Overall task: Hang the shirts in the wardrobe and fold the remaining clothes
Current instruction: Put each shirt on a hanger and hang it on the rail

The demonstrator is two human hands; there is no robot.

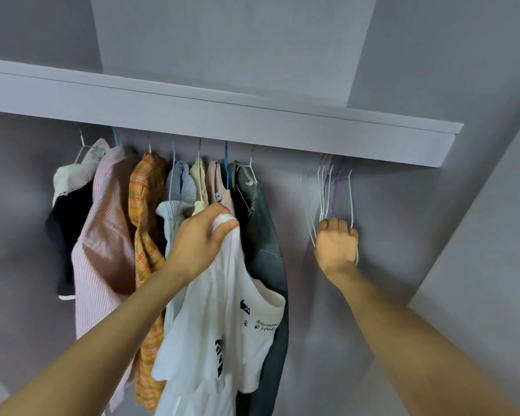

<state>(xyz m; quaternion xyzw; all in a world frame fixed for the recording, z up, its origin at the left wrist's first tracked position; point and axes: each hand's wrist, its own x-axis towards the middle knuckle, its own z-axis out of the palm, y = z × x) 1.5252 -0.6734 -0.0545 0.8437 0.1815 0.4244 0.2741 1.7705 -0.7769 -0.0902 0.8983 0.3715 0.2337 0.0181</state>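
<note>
Fingers (338, 225) of the right hand (336, 247) curl round the empty hangers (327, 190) at right of frame; left hand (204, 238) grips a white shirt (219, 310) mid-frame. Several shirts (102, 223) already hang, this one doesn't yet.

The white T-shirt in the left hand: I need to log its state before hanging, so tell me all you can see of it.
The white T-shirt looks like soft, thin cotton with small dark printed figures and lettering. It is not on a hanger; the left hand grips it bunched at the top, so it droops limp and creased in front of the hung garments.
</note>
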